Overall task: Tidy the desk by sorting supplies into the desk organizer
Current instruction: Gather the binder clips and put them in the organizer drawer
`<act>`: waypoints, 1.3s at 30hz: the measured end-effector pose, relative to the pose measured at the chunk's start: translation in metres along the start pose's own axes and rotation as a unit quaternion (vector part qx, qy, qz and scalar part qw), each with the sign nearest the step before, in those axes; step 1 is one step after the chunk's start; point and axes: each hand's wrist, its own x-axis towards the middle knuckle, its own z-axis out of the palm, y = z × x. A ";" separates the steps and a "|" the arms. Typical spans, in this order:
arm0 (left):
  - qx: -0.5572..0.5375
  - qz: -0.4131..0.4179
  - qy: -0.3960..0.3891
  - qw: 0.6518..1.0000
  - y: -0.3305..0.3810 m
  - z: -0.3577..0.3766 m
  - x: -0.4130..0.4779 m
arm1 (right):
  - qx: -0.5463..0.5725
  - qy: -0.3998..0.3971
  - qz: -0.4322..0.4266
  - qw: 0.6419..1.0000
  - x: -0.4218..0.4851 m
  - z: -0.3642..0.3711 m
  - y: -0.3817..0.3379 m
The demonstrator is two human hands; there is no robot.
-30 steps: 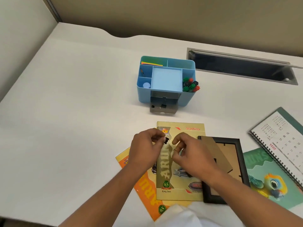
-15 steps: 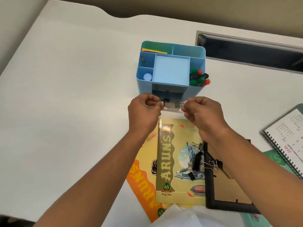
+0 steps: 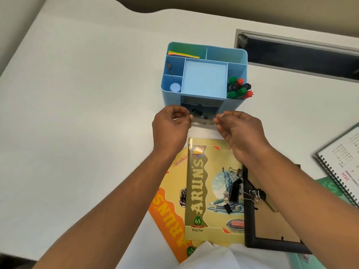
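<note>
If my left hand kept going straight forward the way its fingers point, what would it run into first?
Most likely the open drawer of the blue organizer, right ahead of the left hand; depth is hard to judge.

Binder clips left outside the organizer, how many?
4: top clip at the right edge of the yellow notebook, big clip below it, small clip lower still, fourth clip on the picture frame. The right arm may hide more.

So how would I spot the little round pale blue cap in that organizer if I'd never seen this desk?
Find the light blue plastic desk organizer on the white desk. Look in its small front-left compartment, beside the big square middle tray. The round pale blue cap sits alone there, unlike the green, red and black marker pens bunched on the right side.
</note>
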 end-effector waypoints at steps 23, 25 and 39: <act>0.187 0.064 -0.254 0.947 -0.038 -0.006 -0.116 | -0.197 -0.001 -0.056 0.979 -0.089 -0.089 0.039; 0.244 0.104 -0.282 0.922 -0.040 -0.003 -0.125 | -0.227 -0.005 -0.063 0.972 -0.094 -0.097 0.047; 0.403 0.235 -0.303 0.831 -0.046 0.005 -0.148 | -0.291 0.034 -0.085 0.952 -0.122 -0.127 0.085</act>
